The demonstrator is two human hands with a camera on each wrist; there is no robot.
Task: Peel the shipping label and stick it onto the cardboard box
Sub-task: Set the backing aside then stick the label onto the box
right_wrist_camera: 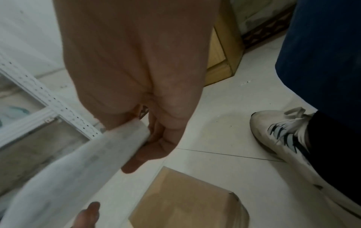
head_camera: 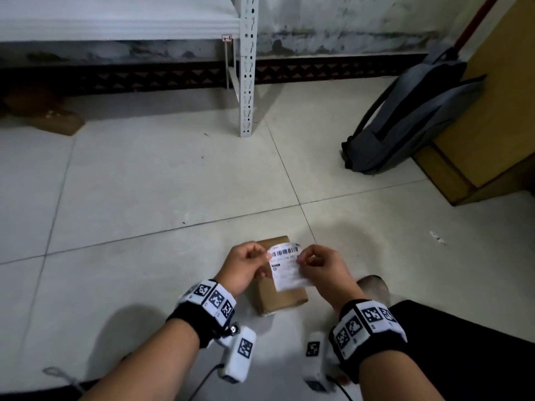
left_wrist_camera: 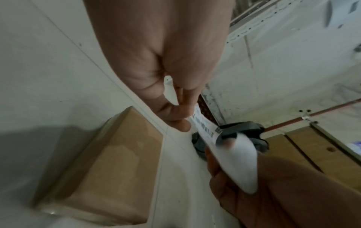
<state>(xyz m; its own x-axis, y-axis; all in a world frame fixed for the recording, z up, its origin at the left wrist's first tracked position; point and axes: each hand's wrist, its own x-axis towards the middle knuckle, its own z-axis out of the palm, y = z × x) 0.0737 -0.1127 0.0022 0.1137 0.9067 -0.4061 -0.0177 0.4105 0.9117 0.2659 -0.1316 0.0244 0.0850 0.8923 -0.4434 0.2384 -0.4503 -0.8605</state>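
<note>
Head view: my left hand (head_camera: 246, 263) pinches the label (head_camera: 285, 267) at its left edge, and my right hand (head_camera: 321, 263) pinches its right edge. The label hangs between them, above the box (head_camera: 278, 299) lying on the floor (head_camera: 144, 183) under my hands.

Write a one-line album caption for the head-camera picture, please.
Two bare hands, left hand and right hand, pinch a white barcoded shipping label above a small brown cardboard box on the pale tiled floor.
</note>
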